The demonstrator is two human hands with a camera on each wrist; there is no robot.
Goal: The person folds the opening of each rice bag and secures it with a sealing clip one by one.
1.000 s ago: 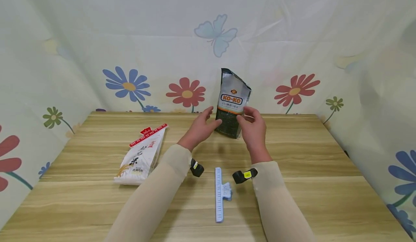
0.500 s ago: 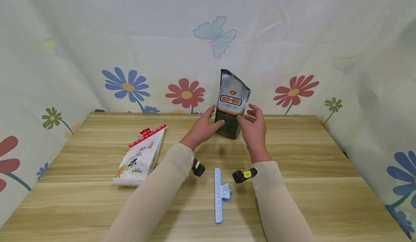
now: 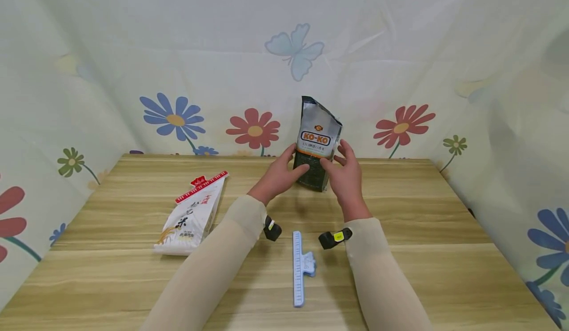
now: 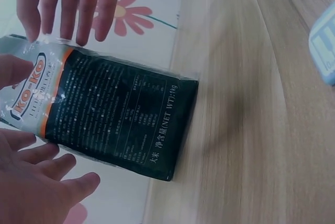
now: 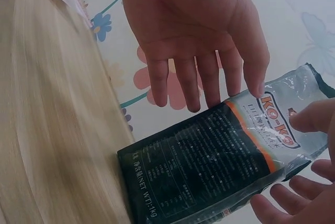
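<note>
A dark green and silver KO-KO rice bag point(image 3: 316, 118) is upright near the table's far edge, its top corner slanted. My left hand point(image 3: 275, 178) is at the bag's left side, fingers extended, thumb close to the front. On the other side is my right hand point(image 3: 345, 180), its thumb by the bag's front and its fingers spread loosely beside it. In the left wrist view the fingers run along both edges of the rice bag point(image 4: 115, 114) without curling around it. The right wrist view shows the same bag point(image 5: 199, 150) between both hands; whether each fingertip touches it, I cannot tell.
A light blue sealing clip point(image 3: 298, 269) lies on the wooden table point(image 3: 435, 207) between my forearms. To the left lies a white rice bag point(image 3: 191, 217) with a red sealing clip point(image 3: 202, 186) across its top. A flower-printed curtain point(image 3: 213, 49) hangs behind the table.
My left hand has shifted slightly right and my right hand slightly left, narrowing the space around the rice bag. The bag and both clips show hardly any movement.
</note>
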